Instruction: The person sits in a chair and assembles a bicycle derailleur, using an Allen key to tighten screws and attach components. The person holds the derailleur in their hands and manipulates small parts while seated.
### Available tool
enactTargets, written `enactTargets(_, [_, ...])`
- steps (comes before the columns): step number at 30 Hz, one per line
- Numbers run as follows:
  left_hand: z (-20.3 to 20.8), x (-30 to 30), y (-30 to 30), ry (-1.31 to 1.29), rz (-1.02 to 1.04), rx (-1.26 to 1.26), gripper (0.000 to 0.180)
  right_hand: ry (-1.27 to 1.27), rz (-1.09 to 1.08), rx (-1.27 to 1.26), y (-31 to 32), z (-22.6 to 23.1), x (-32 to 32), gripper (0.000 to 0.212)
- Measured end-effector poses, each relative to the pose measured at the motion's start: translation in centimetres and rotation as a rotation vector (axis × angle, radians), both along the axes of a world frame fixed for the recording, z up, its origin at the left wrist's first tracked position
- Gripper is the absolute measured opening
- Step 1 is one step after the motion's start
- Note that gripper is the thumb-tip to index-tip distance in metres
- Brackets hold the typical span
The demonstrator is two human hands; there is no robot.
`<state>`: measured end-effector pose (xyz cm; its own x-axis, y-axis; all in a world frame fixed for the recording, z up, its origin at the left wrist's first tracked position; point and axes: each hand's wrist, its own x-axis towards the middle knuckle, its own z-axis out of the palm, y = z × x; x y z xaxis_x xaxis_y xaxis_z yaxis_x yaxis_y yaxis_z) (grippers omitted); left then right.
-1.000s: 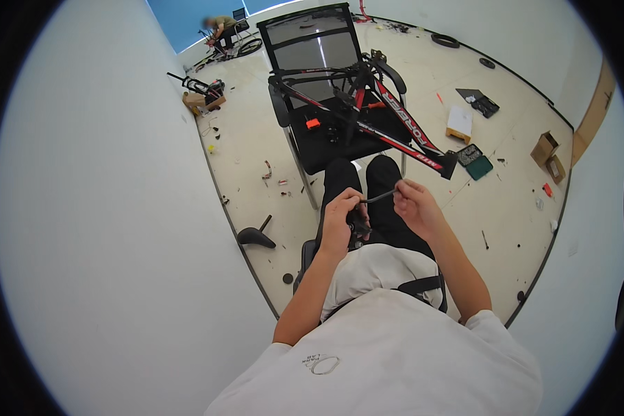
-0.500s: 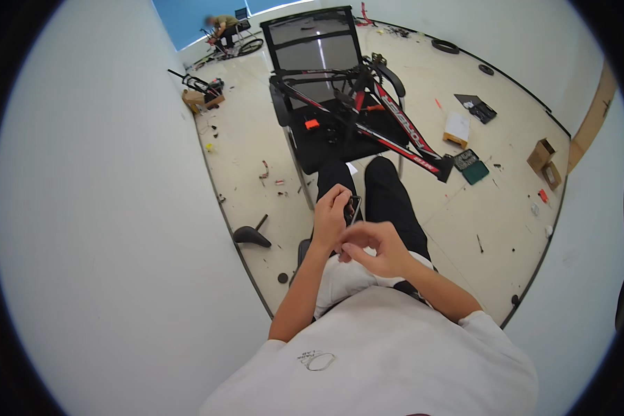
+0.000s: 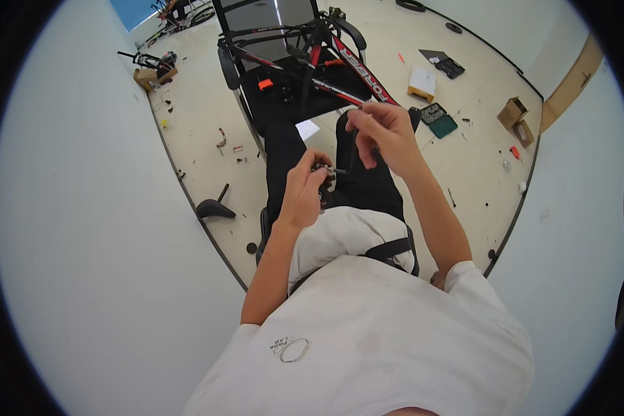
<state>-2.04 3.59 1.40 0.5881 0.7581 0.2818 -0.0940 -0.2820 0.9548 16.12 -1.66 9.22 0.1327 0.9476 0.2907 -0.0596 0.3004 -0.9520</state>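
Over my lap, my left hand [image 3: 300, 194] is closed around a small dark and silver metal part [image 3: 321, 168], mostly hidden by the fingers. My right hand [image 3: 393, 142] is raised just beyond it, thumb and fingers pinching the long arm of a dark L-shaped hex key [image 3: 353, 158]. The key's short arm points left and meets the metal part. Ahead of my knees, a black and red bicycle frame [image 3: 362, 75] lies across a black mesh office chair [image 3: 270, 114].
On the chair seat sits an orange-red object [image 3: 265, 84]. To the right lie a green tool case [image 3: 442, 123], a black case [image 3: 451, 67] and cardboard boxes [image 3: 513, 113]. A bicycle saddle [image 3: 215, 208] and small parts are on the left floor. Another person [image 3: 180, 8] is partly visible far off.
My right hand has moved up and forward from beside my left wrist and now pinches the hex key's upper end. The view has shifted, so the chair and frame appear higher and further left.
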Motion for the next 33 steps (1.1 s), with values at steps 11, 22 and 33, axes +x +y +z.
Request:
enactTargets(11, [0.7, 0.2, -0.9, -0.161, 0.002, -0.160, 0.022, 0.201, 0.016, -0.015, 1.1, -1.5, 1.4, 0.027])
enactTargets(22, [2.1, -0.9, -0.3, -0.322, -0.016, -0.277, 0.022, 0.398, 0.251, -0.268, -0.6, -8.6, 2.1, 0.016])
enactTargets(33, [0.6, -0.4, 0.5, -0.217, 0.452, 0.224, 0.017, -0.101, 0.379, -0.241, -3.3, -6.7, -4.4, 0.023])
